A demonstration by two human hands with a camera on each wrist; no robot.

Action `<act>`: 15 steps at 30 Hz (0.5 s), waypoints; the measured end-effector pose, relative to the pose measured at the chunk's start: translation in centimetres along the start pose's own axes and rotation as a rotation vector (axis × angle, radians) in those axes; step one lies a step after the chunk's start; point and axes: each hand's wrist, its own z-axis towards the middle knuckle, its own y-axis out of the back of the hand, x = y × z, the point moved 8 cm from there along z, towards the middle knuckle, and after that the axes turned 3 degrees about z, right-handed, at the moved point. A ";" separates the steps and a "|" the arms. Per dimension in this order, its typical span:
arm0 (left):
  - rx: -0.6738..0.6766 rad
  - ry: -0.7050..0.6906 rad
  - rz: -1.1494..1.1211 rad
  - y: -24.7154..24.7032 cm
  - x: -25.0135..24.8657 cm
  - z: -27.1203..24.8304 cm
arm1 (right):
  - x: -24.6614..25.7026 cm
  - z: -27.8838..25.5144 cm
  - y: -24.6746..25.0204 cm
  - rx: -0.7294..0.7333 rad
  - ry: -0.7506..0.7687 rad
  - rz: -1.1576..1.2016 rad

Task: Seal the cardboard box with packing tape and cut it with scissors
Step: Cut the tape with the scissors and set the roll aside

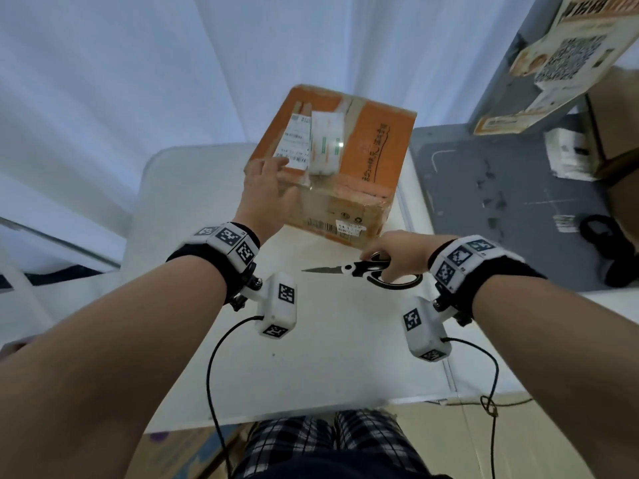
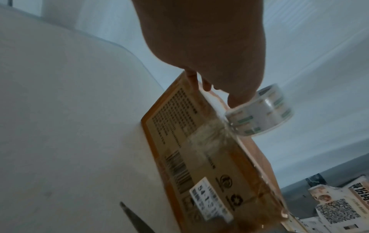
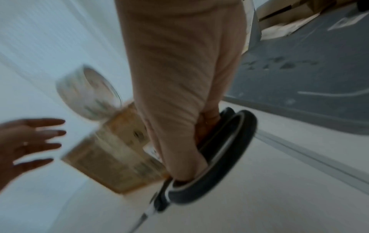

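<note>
An orange cardboard box (image 1: pixel 359 157) stands on the white table (image 1: pixel 311 347), with a roll of clear packing tape (image 1: pixel 325 146) on its top. A strip of tape (image 2: pixel 207 138) runs from the roll (image 2: pixel 261 110) down the box's near side (image 2: pixel 199 157). My left hand (image 1: pixel 273 178) reaches to the box's near left top edge with straight, spread fingers (image 3: pixel 46 132) and holds nothing. My right hand (image 1: pixel 394 254) grips the black handles (image 3: pixel 225 149) of the scissors (image 1: pixel 359 269) in front of the box. Their blades are together and point left.
A grey mat (image 1: pixel 501 188) adjoins the table on the right, with a coiled black cable (image 1: pixel 608 247) and white packets on it. A printed carton with a QR code (image 1: pixel 560 60) leans at the upper right. White curtain hangs behind the table.
</note>
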 end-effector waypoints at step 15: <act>0.225 -0.054 -0.009 0.4 -5.9 4.6 | -2.3 -6.6 11.7 -0.354 -0.112 0.183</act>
